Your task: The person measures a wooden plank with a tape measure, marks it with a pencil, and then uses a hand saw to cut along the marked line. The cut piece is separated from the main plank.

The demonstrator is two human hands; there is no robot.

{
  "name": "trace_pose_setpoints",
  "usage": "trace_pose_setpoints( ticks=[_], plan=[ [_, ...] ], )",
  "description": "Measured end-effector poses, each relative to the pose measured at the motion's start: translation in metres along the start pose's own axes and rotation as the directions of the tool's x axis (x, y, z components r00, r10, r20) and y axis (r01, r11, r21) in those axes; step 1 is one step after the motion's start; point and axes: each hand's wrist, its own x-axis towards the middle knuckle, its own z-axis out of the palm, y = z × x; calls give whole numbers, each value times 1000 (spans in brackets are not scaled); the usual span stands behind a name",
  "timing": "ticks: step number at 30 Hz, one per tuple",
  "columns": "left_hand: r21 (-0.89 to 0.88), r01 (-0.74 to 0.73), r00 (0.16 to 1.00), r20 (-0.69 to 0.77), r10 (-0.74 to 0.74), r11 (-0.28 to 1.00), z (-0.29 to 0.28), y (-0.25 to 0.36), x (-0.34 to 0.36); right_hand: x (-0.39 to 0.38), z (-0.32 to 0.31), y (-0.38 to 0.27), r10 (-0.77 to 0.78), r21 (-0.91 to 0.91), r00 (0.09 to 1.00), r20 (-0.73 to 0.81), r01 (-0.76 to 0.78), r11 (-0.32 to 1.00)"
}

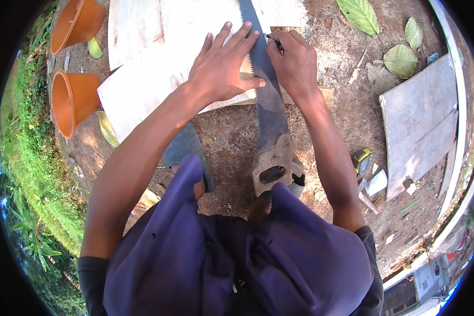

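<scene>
handsaw: the handsaw (272, 117) lies lengthwise between the two hands, blade flat, toothed edge to the left, smooth back edge to the right.
blade: its far part crosses the pale board (147, 84) close to that board's right edge; its near part extends past the board's near edge, over the ground (229, 134).
saw handle: the wooden saw handle (279, 152) points toward the person, beyond the board's near edge, well apart from both hands.
left hand: the left hand (218, 71) is laid palm down with fingers spread; the thumb rests across the blade, the index fingertip reaches the toothed edge, and the other fingers extend over the pale board.
right hand: the right hand (295, 59) is curled around a dark pen (277, 43), just beside the smooth back edge of the blade.
pen tip: directed at the back edge of the blade; exact contact is too small to tell.
wood strip: a wood strip (324, 96) protrudes to the right of the blade, near the right wrist.
left side: two orange pots (78, 100) lie tipped on the ground, near the left edge of the pale board.
right side: a yellow and black tape measure (362, 159) lies near the left edge of a grey board (421, 126).
far right: green leaves (400, 60) lie beyond the far edge of the grey board.
</scene>
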Motion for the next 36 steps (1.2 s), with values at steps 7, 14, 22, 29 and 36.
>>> trace_pose_setpoints(
  ticks=[7,14,22,29,36],
  plan=[
    [0,17,1000,-13,-17,1000,1,0,-2,-16,2,-4,-25,6,999,-43,26,1000],
    [-32,30,999,14,-30,999,-3,-3,-2,0,8,0,-38,-20,999,-7,38,999],
    [-40,26,1000,19,-25,999,-1,4,1,45,22,11,-91,-41,995,-33,90,995],
    [-42,44,999,30,-43,998,-3,3,-2,39,28,8,-138,-41,987,-85,135,990],
    [-47,39,999,11,-39,998,-7,-5,-1,38,36,7,-96,-55,991,-90,91,994]
  ],
)
